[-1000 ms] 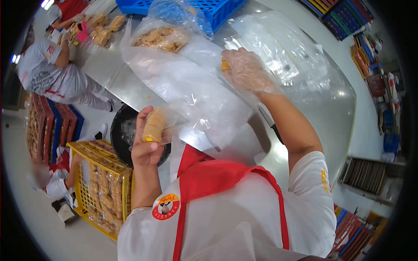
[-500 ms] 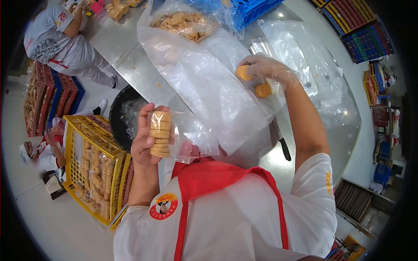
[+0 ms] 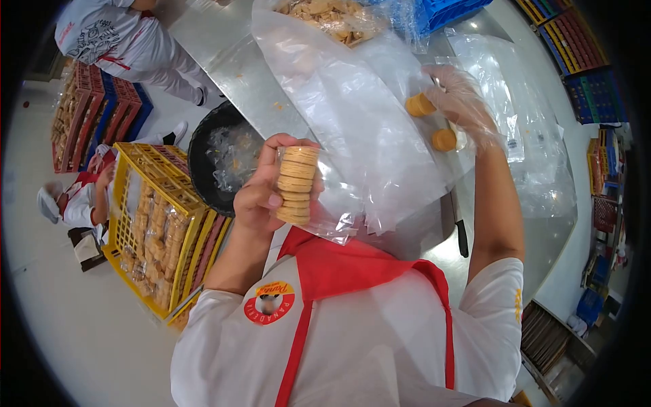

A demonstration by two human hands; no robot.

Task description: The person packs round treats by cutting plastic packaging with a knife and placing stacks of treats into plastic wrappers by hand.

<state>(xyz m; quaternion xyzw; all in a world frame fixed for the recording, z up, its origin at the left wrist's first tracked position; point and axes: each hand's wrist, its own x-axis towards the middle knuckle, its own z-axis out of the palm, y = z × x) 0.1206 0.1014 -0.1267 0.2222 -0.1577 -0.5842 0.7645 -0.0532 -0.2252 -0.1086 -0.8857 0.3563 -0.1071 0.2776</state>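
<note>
My left hand (image 3: 261, 186) is wrapped around a clear plastic bag (image 3: 339, 227) with a stack of round cookies (image 3: 296, 186) inside. The stack is upright, and the loose end of the bag spreads to the right. My right hand (image 3: 464, 102) wears a clear plastic glove. Its thumb side appears to grip a short stack of cookies (image 3: 420, 105), while the index finger is lifted away. Just below the hand, another short stack of cookies (image 3: 444, 140) lies by the edge of a large translucent plastic sheet (image 3: 332, 102).
A knife (image 3: 462, 237) lies on the metal table (image 3: 217, 54) near my right forearm. Cookie pieces (image 3: 332, 17) and a blue crate (image 3: 447, 10) are at the back. A black bin (image 3: 217, 146) and a yellow crate (image 3: 129, 251) of bagged cookies stand left. Two other people are nearby.
The view has shifted, so the table appears farther right. My left hand still holds the bagged cookies, now tilted slightly. My right index finger has lifted away from the cookies beside it.
</note>
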